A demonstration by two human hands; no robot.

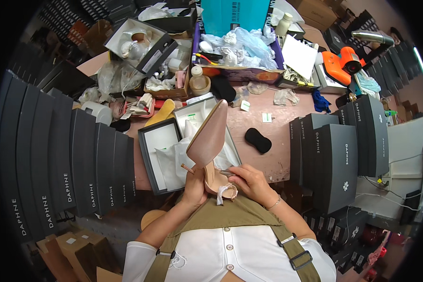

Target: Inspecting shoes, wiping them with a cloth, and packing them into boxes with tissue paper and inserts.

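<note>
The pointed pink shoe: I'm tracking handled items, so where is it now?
In the head view, near the centre: the pointed pink shoe is in the left hand, the right hand beside it, the open shoebox just beyond.

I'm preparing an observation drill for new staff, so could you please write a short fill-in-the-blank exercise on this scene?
1. The left hand holds a pointed-toe, high-heeled ____.
2. A bracelet circles the person's ____ wrist.
3. The olive apron lies over a ____ shirt.
4. The waisted pad on the table is coloured ____.

Missing words: shoe; right; white; black.
</note>
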